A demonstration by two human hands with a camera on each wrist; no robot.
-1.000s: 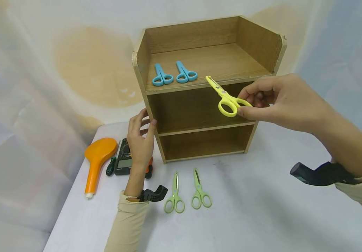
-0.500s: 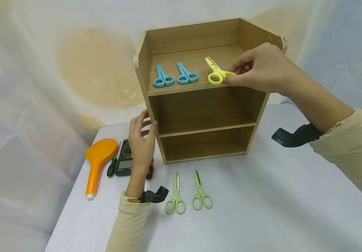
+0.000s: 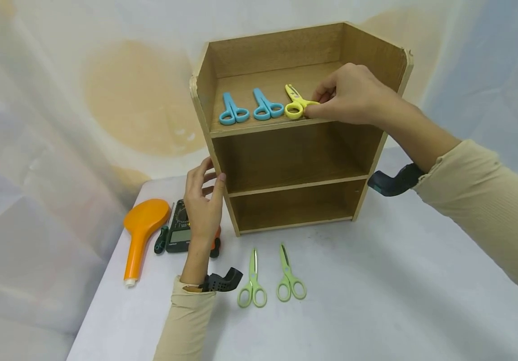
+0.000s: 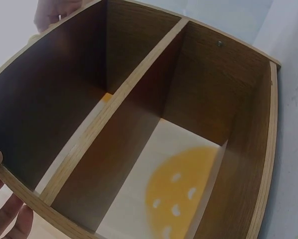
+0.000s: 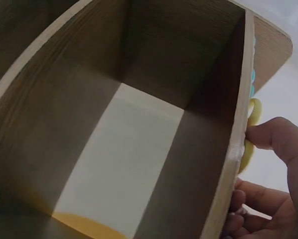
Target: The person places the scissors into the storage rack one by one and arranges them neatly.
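My right hand (image 3: 354, 95) pinches 1 yellow scissors (image 3: 301, 102) | left hand (image 3: 203, 203) grips shelf (image 3: 290, 158) | 2 blue scissors (image 3: 264, 104) | 2 green scissors (image 3: 288, 275)

White-covered counter (image 3: 353, 306). On it: wooden shelf (image 3: 297, 189), upright; just in front, green scissors (image 3: 252, 282), second green pair (image 3: 288, 277) beside. Left: orange paddle-shaped object (image 3: 145, 220), screwdriver (image 3: 162, 239), multimeter (image 3: 179, 236), part-hidden orange-and-black item (image 3: 216, 242). Shelf's top level: blue scissors (image 3: 231, 107), second blue pair (image 3: 265, 105); yellow scissors (image 3: 296, 101) alongside, full contact unclear.

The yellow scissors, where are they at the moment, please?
In the head view, the yellow scissors are in the right hand at the top shelf, right of the blue scissors.
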